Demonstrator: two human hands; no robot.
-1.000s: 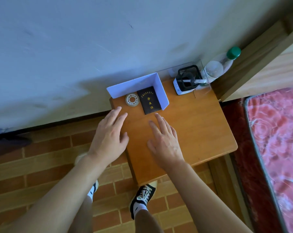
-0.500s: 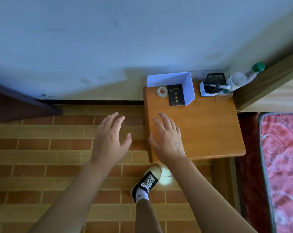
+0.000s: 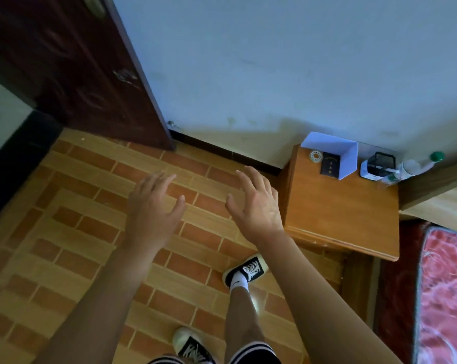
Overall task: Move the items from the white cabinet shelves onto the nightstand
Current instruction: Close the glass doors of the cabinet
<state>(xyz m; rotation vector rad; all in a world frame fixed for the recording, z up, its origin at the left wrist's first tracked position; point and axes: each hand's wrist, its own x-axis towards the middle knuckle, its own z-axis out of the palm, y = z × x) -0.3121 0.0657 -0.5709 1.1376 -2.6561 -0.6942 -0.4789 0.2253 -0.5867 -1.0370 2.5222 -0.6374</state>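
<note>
I am looking down at a brick-patterned floor in orange and tan, running up to a dark baseboard under a pale blue wall. A dark brown door is standing at the upper left, its edge meeting the floor near the wall. On the far right a red patterned mattress is showing, with a wooden bed frame lying above it. Two black-and-white sneakers with white socks are standing on the bricks.
</note>
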